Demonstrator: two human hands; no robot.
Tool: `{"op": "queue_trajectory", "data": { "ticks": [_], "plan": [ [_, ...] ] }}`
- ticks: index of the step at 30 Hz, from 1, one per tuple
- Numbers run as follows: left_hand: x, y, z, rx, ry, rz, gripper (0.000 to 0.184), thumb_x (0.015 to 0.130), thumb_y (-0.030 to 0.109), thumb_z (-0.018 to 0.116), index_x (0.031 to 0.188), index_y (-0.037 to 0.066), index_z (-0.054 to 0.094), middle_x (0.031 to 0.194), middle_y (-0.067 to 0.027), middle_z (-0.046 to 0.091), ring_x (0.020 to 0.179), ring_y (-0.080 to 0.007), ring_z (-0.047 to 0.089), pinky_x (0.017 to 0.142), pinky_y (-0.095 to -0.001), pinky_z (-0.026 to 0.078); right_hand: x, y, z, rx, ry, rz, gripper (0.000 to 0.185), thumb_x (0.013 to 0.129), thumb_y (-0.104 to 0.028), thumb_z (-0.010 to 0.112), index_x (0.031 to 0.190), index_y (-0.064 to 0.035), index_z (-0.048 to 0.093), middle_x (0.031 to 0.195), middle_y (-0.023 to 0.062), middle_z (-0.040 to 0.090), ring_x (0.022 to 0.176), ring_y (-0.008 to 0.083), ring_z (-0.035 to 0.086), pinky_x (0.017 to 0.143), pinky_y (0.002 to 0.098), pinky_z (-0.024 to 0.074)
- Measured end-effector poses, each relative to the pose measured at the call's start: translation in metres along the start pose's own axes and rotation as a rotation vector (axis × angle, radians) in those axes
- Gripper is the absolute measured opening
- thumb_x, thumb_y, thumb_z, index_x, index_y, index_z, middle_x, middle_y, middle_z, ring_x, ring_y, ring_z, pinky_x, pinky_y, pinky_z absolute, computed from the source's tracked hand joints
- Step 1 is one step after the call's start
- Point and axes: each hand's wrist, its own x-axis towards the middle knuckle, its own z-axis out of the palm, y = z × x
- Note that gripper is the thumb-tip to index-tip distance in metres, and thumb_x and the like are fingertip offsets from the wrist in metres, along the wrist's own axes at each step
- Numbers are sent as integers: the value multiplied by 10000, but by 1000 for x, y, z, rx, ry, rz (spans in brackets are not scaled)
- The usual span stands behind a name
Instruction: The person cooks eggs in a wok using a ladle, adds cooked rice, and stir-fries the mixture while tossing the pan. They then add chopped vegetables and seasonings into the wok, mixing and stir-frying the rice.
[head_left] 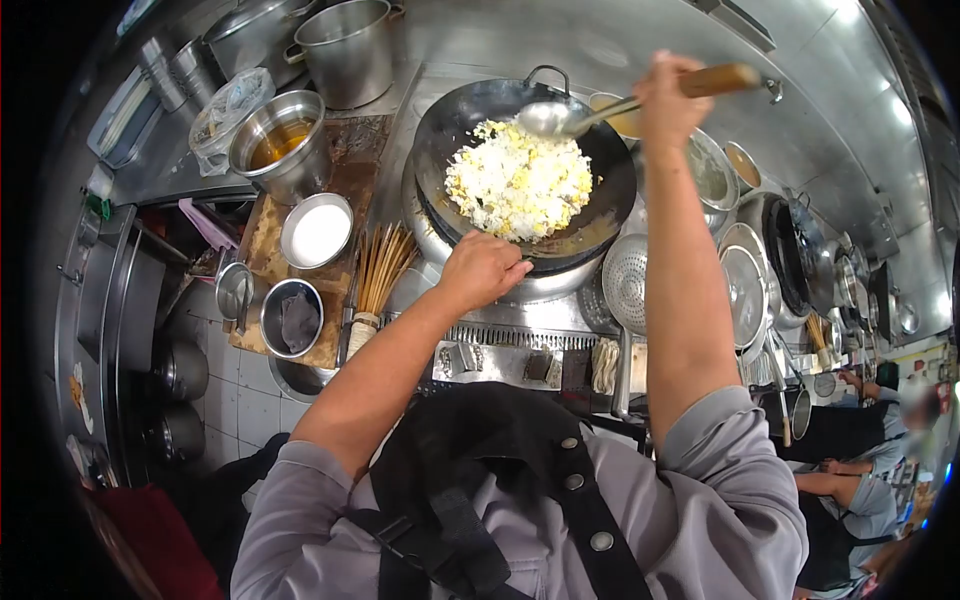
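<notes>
A black wok (pixel 447 125) sits on the stove ring, with white rice mixed with yellow egg (pixel 515 185) heaped in its middle. My left hand (pixel 485 268) is closed on the wok's near rim; its fingertips are partly hidden. Above the wok's right side, my right hand (pixel 670 105) grips the wooden handle of a metal ladle (pixel 548 119). The ladle's bowl hangs at the far edge of the rice, its rounded back facing up; whether it touches the rice I cannot tell.
A perforated skimmer (pixel 628 282) lies right of the wok. Leftward are a bamboo brush (pixel 383 262), a bowl of white contents (pixel 318 232), a pot of amber liquid (pixel 282 140) and a tall pot (pixel 345 55). More strainers (pixel 742 290) stand at right. Co-workers (pixel 845 480) are at far right.
</notes>
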Motion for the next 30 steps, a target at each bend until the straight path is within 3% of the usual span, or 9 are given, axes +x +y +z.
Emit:
{"op": "queue_trajectory", "data": {
  "ticks": [3,7,8,11,16,20,24,27,30],
  "plan": [
    [3,2,-3,42,-33,18,287,906,294,736,744,77,643,734,-94,642,751,-322,638,746,-456,476,10,9,-13,47,-123,231,155,943,-83,731,907,6,609,620,41,585,471,130,555,456,287,454],
    [0,-3,-1,15,-10,18,288,898,288,743,739,68,647,723,-99,642,743,-325,635,735,-461,474,15,-51,-31,155,-171,159,187,937,-108,746,864,-1,610,624,45,590,485,128,559,469,287,454],
    [-2,-2,0,12,-5,13,288,897,286,745,736,66,649,718,-100,641,743,-326,634,735,-461,474,-10,-48,-32,-33,-103,50,161,964,-57,690,911,-4,547,600,27,496,467,137,499,479,324,459],
    [2,3,-4,11,-68,-30,330,924,345,702,736,82,636,755,-103,656,803,-321,654,797,-461,470,-26,-1,-48,-44,-132,178,149,974,-70,684,922,-12,557,603,16,498,468,136,503,480,305,456],
    [-3,-6,0,13,-27,-20,335,920,338,704,727,75,627,746,-103,650,790,-327,651,772,-467,474,-9,-107,-69,200,-214,145,150,969,-59,699,908,-6,573,601,13,509,470,105,474,473,291,437],
    [-4,-1,0,16,-45,-16,337,921,337,704,726,75,621,742,-102,647,785,-327,649,775,-464,472,-33,-59,-68,157,-214,256,142,987,-79,683,948,-3,570,588,11,490,459,96,448,469,277,420],
    [-1,-7,0,8,5,3,327,906,310,723,721,64,611,724,-104,634,758,-336,635,741,-467,467,-38,-131,-59,340,-295,110,144,976,-71,697,953,-12,568,592,10,498,459,101,452,471,279,425],
    [-2,-1,-2,2,1,23,311,892,277,748,717,57,614,717,-108,632,737,-344,626,724,-474,470,-73,-86,-40,227,-292,283,154,971,-74,706,958,6,576,594,19,517,457,91,454,456,272,411],
    [-4,-4,-2,-16,-13,-7,292,883,272,754,733,59,622,718,-108,631,748,-344,629,722,-476,467,-46,-120,-31,287,-315,201,175,955,-80,729,952,6,577,614,27,550,461,94,479,452,275,415]
  ]
}}
